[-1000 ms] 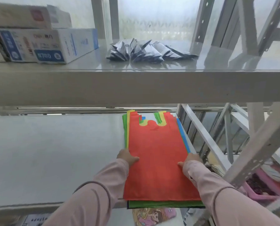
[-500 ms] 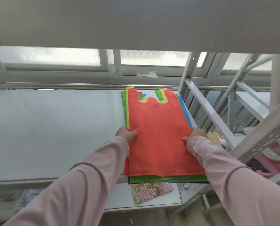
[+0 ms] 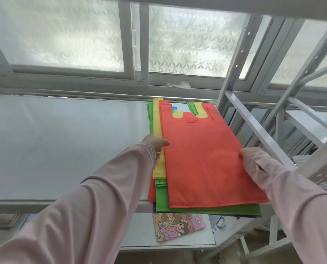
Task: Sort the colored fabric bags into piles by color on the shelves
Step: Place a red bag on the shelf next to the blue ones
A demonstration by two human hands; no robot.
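Well, the red bag (image 3: 206, 159) lies on top of a mixed pile at the right end of the shelf (image 3: 63, 145), with its two handles pointing to the window; under it a yellow bag (image 3: 157, 119) and a green bag (image 3: 206, 211) peek out, and a tiny bit of a blue bag (image 3: 175, 108) shows near the handles; the near end of the pile hangs a little over the shelf's front edge. The left grip (image 3: 156, 142) pinches the red bag's left edge, thumb on top; the right grip (image 3: 251, 157) holds the right edge the same way, though the fingers below the cloth are hidden, so I think it is a pinch but cannot be fully sure. The bag looks thin, soft and very light; it will flop and fold if held by one corner; it will not break, so no need to be gentle. The cloth looks a bit rough, so bags may cling and drag the next one along; lifting only the top layer matters. Holding both long sides near the middle, as now, should keep it flat; the handles would work too, but then the bag would hang down and swing. A picture card (image 3: 178, 226) sits on the lower shelf, below the pile.
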